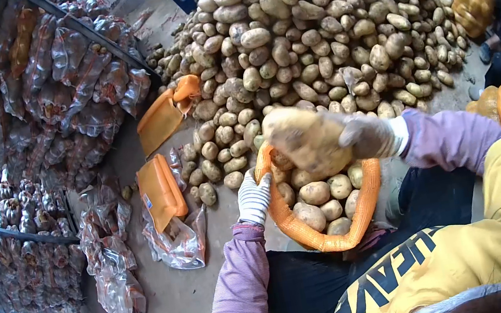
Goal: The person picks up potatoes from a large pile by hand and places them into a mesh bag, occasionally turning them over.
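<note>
Near the sack (328, 242), potato heap (309, 34), folded bags (155, 191)

Potatoes (315, 193) lie in a sack (338, 242) before a potato heap (309, 34), with other sacks (155, 189) to the left.

The round-mouthed orange mesh sack (330, 241) looks coarsely woven; the oval brown potatoes (315, 193), matt and earthy; the striped white glove (254, 199), knitted cloth; the clear plastic bags (123, 287), glossy, crinkled.
</note>
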The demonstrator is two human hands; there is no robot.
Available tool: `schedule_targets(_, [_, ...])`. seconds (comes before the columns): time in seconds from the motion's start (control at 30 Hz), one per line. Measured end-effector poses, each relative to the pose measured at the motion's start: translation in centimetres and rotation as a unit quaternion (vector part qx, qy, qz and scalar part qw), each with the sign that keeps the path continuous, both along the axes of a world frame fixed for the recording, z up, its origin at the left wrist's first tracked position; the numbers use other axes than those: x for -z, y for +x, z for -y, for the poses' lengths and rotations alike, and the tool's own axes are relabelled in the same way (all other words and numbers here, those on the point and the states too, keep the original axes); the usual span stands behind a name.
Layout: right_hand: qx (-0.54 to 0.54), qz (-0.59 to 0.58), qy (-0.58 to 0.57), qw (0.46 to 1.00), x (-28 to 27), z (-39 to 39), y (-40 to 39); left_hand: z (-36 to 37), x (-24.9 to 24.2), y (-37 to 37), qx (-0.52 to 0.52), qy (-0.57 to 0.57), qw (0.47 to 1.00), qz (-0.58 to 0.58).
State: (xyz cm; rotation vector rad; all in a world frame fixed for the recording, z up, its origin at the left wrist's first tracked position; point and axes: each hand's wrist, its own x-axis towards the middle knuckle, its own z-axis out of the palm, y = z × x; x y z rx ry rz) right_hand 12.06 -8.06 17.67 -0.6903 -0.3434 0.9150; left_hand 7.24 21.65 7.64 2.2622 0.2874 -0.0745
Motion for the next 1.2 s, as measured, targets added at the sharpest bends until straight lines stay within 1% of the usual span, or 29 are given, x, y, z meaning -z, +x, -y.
schedule_targets(0.03, [-0.004,-0.021,0.024,0.999,2.3,-2.9,-0.9,0.0,-0.6,-0.1,-0.033,-0.036,0.999,-0.018])
schedule_targets(0.07, [-0.016,-0.037,0.052,0.998,2.7,-5.6,-2.1,0.0,-1.1,-0.2,-0.065,-0.121,0.99,-0.008])
schedule_targets(0.13, [0.016,-0.064,0.043,0.997,6.5,-9.2,-2.5,-1.8,0.7,0.7,-0.146,-0.313,0.936,-0.065])
schedule_targets(0.2, [0.045,-0.034,-0.007,0.998,9.5,-11.3,-1.6,-2.6,2.8,0.6,-0.11,-0.379,0.919,-0.013])
schedule_targets(0.23, [0.051,0.007,0.001,0.999,12.3,-12.1,-0.4,-2.2,2.0,0.2,-0.135,-0.421,0.897,-0.016])
schedule_targets(0.27, [0.05,0.011,-0.001,0.999,12.0,-11.9,-0.4,-1.8,1.1,-0.1,-0.159,-0.462,0.872,-0.019])
schedule_targets(0.3, [0.065,0.132,-0.102,0.984,11.6,-11.6,-0.4,-1.8,1.0,-0.2,-0.155,-0.461,0.874,0.0])
schedule_targets(0.33, [0.078,0.25,-0.2,0.944,11.2,-11.3,-0.2,-2.0,0.9,-0.3,-0.155,-0.463,0.873,0.003])
schedule_targets(0.37, [0.08,0.38,-0.296,0.873,11.3,-11.0,0.4,-2.1,0.9,-0.4,-0.152,-0.457,0.877,0.007])
schedule_targets(0.4, [0.082,0.378,-0.297,0.873,10.5,-10.9,0.5,-2.2,0.9,-0.4,-0.148,-0.449,0.881,0.009])
schedule_targets(0.47, [0.046,0.483,-0.411,0.772,8.4,-10.4,0.4,-2.7,1.8,-0.1,-0.124,-0.439,0.89,0.008])
schedule_targets(0.5, [0.086,0.542,-0.4,0.734,8.4,-10.1,0.4,-2.6,1.6,0.0,-0.117,-0.423,0.898,0.022])
schedule_targets(0.53, [0.09,0.541,-0.402,0.733,8.7,-10.0,0.7,-2.5,1.4,0.2,-0.111,-0.406,0.906,0.036])
schedule_targets(0.6, [0.128,0.583,-0.416,0.687,9.0,-10.0,0.9,-2.3,1.5,0.4,-0.104,-0.372,0.921,0.048])
schedule_targets(0.63, [0.128,0.58,-0.417,0.688,8.5,-10.0,0.7,-2.5,1.6,0.4,-0.1,-0.345,0.932,0.051])
schedule_targets(0.67, [0.116,0.581,-0.449,0.669,8.0,-10.0,0.5,-2.5,1.8,0.3,-0.097,-0.318,0.942,0.052])
schedule_targets(0.73, [0.091,0.579,-0.51,0.63,5.8,-10.6,-0.6,-2.2,0.7,0.0,-0.099,-0.328,0.938,0.039])
schedule_targets(0.77, [0.121,0.617,-0.526,0.572,6.4,-11.1,-0.6,-2.6,2.0,0.4,-0.125,-0.32,0.938,0.05])
schedule_targets(0.8, [0.124,0.614,-0.525,0.576,6.3,-11.5,-0.5,-2.6,2.2,0.6,-0.149,-0.311,0.937,0.062])
schedule_targets(0.87, [0.09,0.607,-0.532,0.583,5.7,-11.3,0.2,-3.5,2.2,0.1,-0.101,-0.377,0.918,0.072])
schedule_targets(0.9, [0.119,0.628,-0.477,0.603,7.0,-11.1,0.8,-2.5,-0.1,-0.2,-0.126,-0.362,0.923,0.032])
schedule_targets(0.93, [0.144,0.649,-0.42,0.618,8.4,-10.8,1.4,-1.9,-1.1,-0.3,-0.096,-0.286,0.952,0.056])
schedule_targets(0.97, [0.116,0.617,-0.44,0.642,8.1,-11.3,1.4,-2.0,0.2,0.2,-0.07,-0.26,0.959,0.091])
schedule_targets(1.0, [0.08,0.597,-0.468,0.647,6.3,-11.3,0.8,-1.2,-1.1,-0.2,-0.059,-0.22,0.97,0.09])
schedule_targets(1.03, [0.058,0.587,-0.501,0.633,4.9,-11.5,0.3,-1.8,0.1,0.3,-0.064,-0.182,0.976,0.096])
schedule_targets(1.1, [0.03,0.595,-0.537,0.597,5.3,-12.6,0.6,-1.3,-1.7,0.1,-0.105,-0.245,0.962,0.059])
schedule_targets(1.13, [0.119,0.676,-0.489,0.539,8.0,-13.2,1.1,-1.6,-1.4,0.3,-0.121,-0.286,0.948,0.063])
schedule_targets(1.17, [0.1,0.673,-0.502,0.534,7.5,-13.6,1.3,-2.1,-1.2,0.4,-0.123,-0.28,0.95,0.069])
schedule_targets(1.2, [0.076,0.65,-0.517,0.551,6.9,-13.8,1.3,-2.3,-1.3,0.4,-0.124,-0.274,0.951,0.075])
